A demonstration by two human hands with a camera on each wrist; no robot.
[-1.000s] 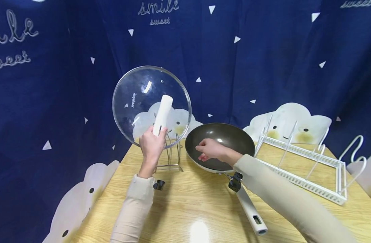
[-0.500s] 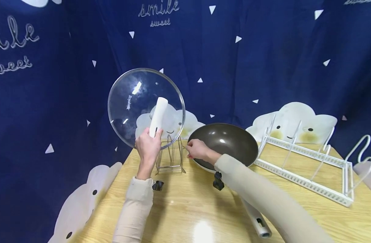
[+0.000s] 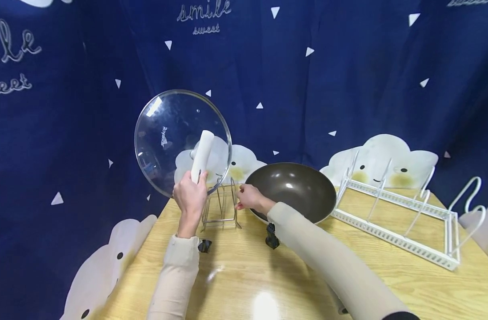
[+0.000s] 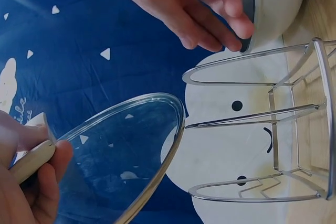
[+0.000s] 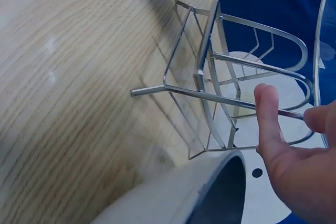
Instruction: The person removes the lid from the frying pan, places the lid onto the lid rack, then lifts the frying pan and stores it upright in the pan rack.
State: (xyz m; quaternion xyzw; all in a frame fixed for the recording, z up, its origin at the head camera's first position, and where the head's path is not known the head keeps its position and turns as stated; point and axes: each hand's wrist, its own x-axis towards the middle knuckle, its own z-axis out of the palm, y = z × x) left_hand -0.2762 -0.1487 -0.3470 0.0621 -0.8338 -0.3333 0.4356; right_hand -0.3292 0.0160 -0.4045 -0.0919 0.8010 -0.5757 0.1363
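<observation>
My left hand [image 3: 190, 194] grips the white handle [image 3: 202, 153] of a round glass lid [image 3: 170, 118]. The lid is tilted up on edge, its lower rim just above or behind a small metal wire rack [image 3: 222, 219]. Beside that rack, on its right, is my right hand [image 3: 250, 198], fingers loosely bent and holding nothing. The left wrist view shows a small gap between the right fingers [image 4: 212, 24] and the rack's wire loops [image 4: 236, 82]. A dark-lined frying pan [image 3: 296, 191] sits under and behind the right wrist, its handle mostly hidden by the sleeve.
At the right, a white rack [image 3: 396, 238] with upright dividers stands on the wooden table [image 3: 236, 275]. A blue curtain [image 3: 292, 80] with white triangles and clouds hangs behind. Small black wrist devices [image 3: 272, 236] sit below each hand.
My right hand has moved left from over the pan to the wire rack's side. The lid in my left hand has shifted slightly left and turned a little.
</observation>
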